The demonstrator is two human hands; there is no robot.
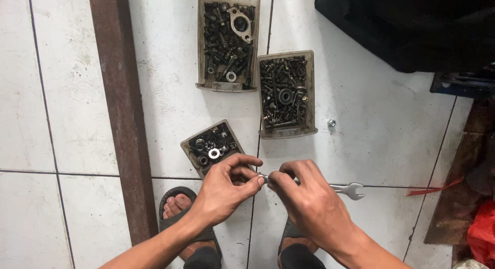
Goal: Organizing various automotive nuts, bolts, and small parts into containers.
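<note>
Over white tiled floor [371, 124], both hands' fingers [258, 180] pinching small metal part [263, 178].

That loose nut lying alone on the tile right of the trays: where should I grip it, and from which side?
Come straight down from above. The loose nut lies on bare floor tile, just right of the nearest tray but apart from it. Pinch its outer edges between thumb and forefinger; it looks too low for a side approach. Both hands, left hand and right hand, are busy together at the wrench.
</note>
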